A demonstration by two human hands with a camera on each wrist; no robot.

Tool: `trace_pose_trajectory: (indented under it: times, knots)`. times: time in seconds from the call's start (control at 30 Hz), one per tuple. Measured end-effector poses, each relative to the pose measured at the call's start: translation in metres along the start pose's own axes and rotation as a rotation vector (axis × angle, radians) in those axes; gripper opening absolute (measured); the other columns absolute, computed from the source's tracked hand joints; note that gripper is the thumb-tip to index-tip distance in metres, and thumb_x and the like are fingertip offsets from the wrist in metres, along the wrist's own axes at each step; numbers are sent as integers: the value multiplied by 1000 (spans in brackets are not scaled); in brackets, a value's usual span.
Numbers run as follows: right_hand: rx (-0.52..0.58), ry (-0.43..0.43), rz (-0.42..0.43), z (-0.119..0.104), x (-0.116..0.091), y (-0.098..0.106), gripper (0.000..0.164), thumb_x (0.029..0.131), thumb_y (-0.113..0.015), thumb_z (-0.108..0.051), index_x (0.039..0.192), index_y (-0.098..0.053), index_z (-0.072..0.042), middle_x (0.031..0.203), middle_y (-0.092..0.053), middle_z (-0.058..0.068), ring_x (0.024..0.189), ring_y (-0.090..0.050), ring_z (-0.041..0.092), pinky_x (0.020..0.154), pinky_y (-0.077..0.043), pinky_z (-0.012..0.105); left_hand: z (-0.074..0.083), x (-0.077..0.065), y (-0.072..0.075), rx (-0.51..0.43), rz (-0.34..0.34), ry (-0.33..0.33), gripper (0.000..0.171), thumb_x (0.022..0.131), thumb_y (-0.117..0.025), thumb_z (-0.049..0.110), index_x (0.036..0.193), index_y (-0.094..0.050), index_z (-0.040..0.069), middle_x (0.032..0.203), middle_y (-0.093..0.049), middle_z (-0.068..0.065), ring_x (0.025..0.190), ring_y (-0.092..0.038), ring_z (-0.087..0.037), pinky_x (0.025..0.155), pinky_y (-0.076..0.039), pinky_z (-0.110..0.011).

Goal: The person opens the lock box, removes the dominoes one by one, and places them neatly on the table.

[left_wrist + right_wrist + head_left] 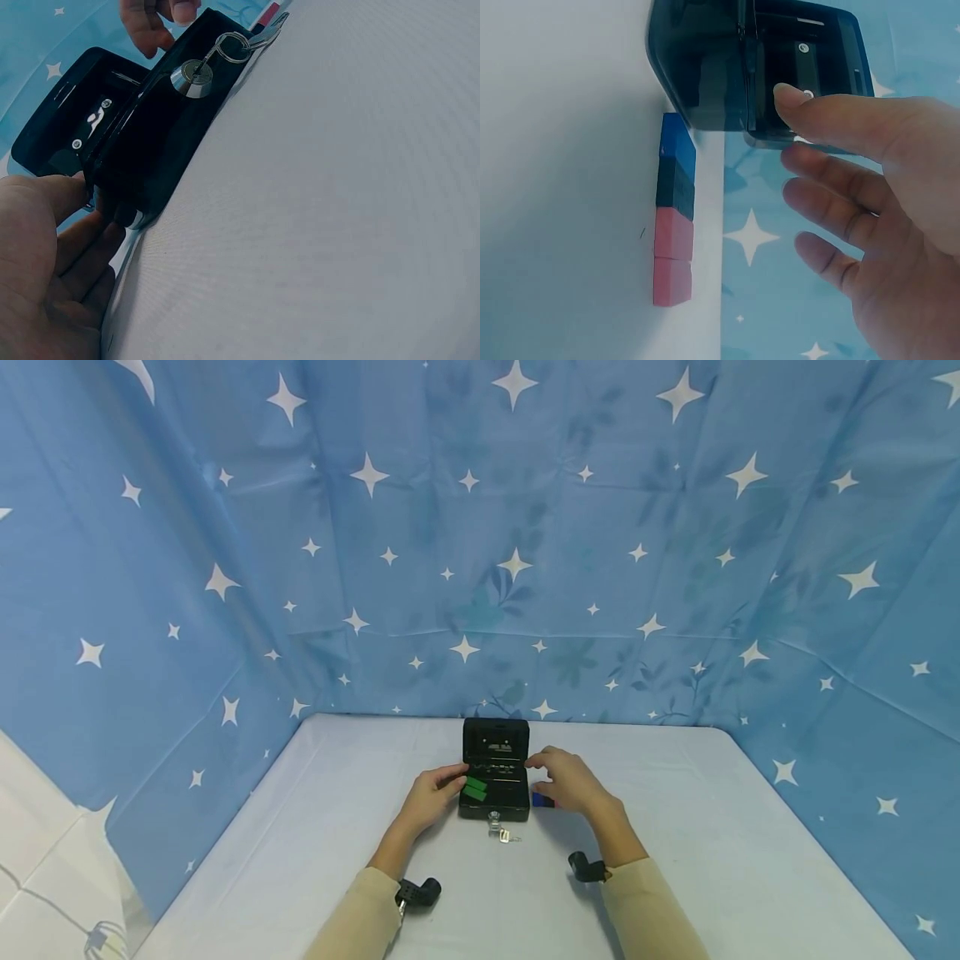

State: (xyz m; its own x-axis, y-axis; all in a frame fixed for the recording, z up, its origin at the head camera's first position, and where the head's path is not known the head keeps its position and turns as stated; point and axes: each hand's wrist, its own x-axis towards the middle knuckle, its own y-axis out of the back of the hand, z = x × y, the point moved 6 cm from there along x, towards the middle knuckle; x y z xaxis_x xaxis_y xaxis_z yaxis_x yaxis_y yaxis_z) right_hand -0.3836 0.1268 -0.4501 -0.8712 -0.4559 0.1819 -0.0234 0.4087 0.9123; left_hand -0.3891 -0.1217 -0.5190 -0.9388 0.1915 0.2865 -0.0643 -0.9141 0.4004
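Note:
A small black cash box (495, 806) stands with its lid (496, 741) raised. Two green blocks (475, 788) lie at the left inside it. A key sits in the front lock (192, 79), and a ring with another key (507, 837) hangs from it. My left hand (431, 795) holds the box's left side, thumb at the rim and fingers against the outer wall (60, 270). On the other side, my right hand (573, 781) hovers by the right rear edge, fingers loosely bent and apart, with nothing in its grasp. Whether its thumb touches the box I cannot tell.
Right of the box a row of blocks lies on the white table (337, 760): a blue block (678, 142), a dark block (675, 184) and two pink blocks (673, 255). A blue star-patterned curtain (480, 568) hangs behind the table and at its sides.

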Motion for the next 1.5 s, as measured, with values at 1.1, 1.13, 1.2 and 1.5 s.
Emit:
trace_pose_trajectory:
  times: [1.1,1.13,1.2,1.5]
  knots:
    - [35,163,33,-39,7,-14,38,91,-81,-13,128,-72,-6,122,-69,9,111,-69,33,96,-57,52,1,-1,0,7,-16,8,38,106,-63,23,139,-66,7,145,-64,-13,142,-54,-35,119,-43,-52]
    - [36,162,32,-40,7,-15,38,91,-81,-14,128,-72,-6,123,-69,9,112,-69,32,98,-57,53,1,-1,0,8,-15,4,38,106,-63,24,139,-66,7,145,-64,-14,142,-54,-35,119,-43,-53]
    - [33,152,24,-40,8,-16,39,92,-81,-15,129,-72,-8,125,-69,9,113,-68,31,100,-56,53,1,-1,0,6,-14,7,38,105,-63,25,139,-67,8,145,-64,-13,142,-54,-34,119,-43,-52]
    - [11,145,3,-44,9,-22,41,94,-80,-18,133,-71,-10,129,-67,8,116,-67,28,102,-56,50,-1,1,0,26,-26,-3,38,106,-62,23,140,-66,6,144,-65,-13,142,-54,-34,119,-43,-52]
